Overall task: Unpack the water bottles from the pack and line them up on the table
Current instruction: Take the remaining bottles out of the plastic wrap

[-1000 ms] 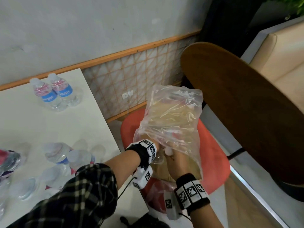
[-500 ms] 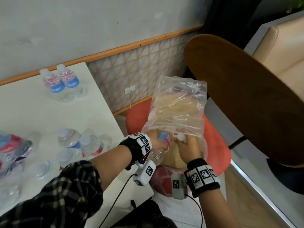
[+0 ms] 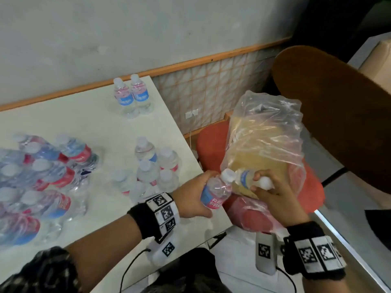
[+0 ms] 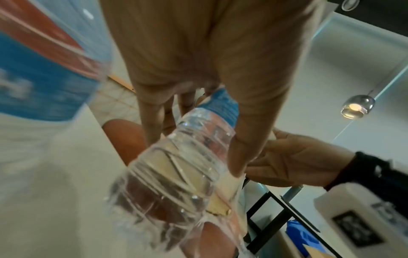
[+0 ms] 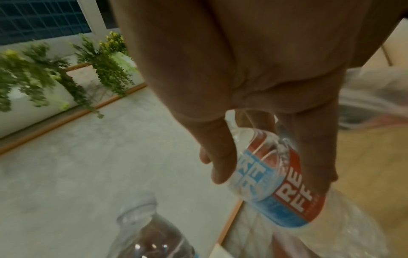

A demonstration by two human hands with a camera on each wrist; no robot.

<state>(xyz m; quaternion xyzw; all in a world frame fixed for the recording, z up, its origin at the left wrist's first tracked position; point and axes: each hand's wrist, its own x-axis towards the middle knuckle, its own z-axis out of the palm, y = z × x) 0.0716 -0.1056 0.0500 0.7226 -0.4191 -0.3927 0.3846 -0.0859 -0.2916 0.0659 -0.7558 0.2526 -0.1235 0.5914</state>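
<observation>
While hands (image 3: pixel 230 193) grip two bottles (image 3: pixel 215 192), two upright

Red stool (image 3: pixel 208 142) beside brown round tabletop (image 3: pixel 338 115), hanging greenery (image 5: pixel 39 73)

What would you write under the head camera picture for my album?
Each hand, left hand and right hand, holds a water bottle beside the plastic pack wrap, with more bottles waiting on the white table.

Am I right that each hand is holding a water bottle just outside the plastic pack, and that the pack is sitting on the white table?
Not quite. The left hand and right hand each hold a bottle, but the plastic pack sits on the red chair beside the white table, not on it. The head view shows this.
</observation>
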